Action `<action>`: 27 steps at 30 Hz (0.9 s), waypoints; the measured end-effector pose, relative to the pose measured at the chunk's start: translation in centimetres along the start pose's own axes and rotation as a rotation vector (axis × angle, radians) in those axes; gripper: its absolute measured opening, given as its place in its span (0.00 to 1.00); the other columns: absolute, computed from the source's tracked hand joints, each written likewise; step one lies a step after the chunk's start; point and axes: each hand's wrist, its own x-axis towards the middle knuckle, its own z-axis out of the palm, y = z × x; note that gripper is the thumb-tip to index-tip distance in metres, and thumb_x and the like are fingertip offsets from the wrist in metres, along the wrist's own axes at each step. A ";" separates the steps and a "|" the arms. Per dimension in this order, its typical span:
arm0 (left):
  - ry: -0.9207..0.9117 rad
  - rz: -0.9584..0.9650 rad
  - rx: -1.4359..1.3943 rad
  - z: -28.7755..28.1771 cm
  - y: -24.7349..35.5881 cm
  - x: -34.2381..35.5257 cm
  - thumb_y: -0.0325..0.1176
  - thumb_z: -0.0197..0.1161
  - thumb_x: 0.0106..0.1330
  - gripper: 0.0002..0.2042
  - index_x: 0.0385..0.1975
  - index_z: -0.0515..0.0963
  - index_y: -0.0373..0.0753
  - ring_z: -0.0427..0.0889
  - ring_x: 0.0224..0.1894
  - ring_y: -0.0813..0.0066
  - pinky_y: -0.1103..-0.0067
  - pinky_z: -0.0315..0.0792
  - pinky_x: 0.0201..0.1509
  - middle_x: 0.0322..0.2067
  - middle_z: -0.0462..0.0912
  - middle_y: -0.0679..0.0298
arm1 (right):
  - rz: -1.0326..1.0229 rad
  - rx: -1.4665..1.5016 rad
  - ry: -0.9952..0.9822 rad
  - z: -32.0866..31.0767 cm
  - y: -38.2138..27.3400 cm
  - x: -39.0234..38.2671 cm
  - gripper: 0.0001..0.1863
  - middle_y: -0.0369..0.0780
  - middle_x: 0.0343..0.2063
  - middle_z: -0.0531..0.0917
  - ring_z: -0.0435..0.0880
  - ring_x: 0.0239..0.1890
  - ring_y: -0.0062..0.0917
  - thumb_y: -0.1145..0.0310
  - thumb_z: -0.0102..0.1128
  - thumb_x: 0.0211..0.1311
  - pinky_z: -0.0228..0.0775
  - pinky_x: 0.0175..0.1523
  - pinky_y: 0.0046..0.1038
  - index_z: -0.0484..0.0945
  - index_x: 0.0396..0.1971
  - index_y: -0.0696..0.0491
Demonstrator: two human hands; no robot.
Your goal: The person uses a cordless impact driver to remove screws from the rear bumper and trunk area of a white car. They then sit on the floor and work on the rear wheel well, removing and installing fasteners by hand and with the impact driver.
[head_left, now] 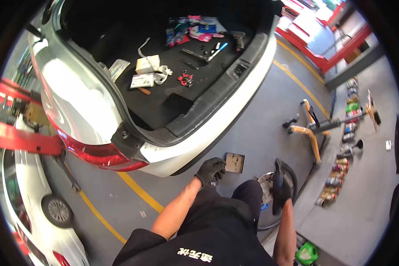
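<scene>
My left hand (211, 171), in a dark glove, hovers beside a shallow open box (234, 163) on the floor. Its fingers are curled together; whether anything is pinched in them cannot be made out. Small dark bits lie inside the box. To the right, my right hand (280, 188), also gloved, is raised with its fingers stretched upward and nothing visible in it. Behind that hand, a greyish metal part (265, 182) is partly covered by the hand and my leg. A black hose-like loop (292, 177) curves around it on the floor.
Ahead stands a white car with its boot open (226, 119). Inside lie a white box (147, 64), red-and-black small parts (185, 79), tools and pink packets (201, 33). A yellow wheeled stand (314, 144) and a row of cans (337, 179) are on the right; a red lift arm (26, 139) extends at left.
</scene>
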 end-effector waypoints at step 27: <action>1.753 -0.249 0.042 40.0 -21.8 12.3 0.28 0.66 0.50 0.15 0.39 0.80 0.33 0.84 0.31 0.66 0.73 0.80 0.32 0.28 0.84 0.58 | -1.024 -0.684 -0.362 23.4 -40.2 52.5 0.19 0.45 0.50 0.80 0.80 0.52 0.41 0.64 0.56 0.58 0.72 0.54 0.44 0.76 0.51 0.47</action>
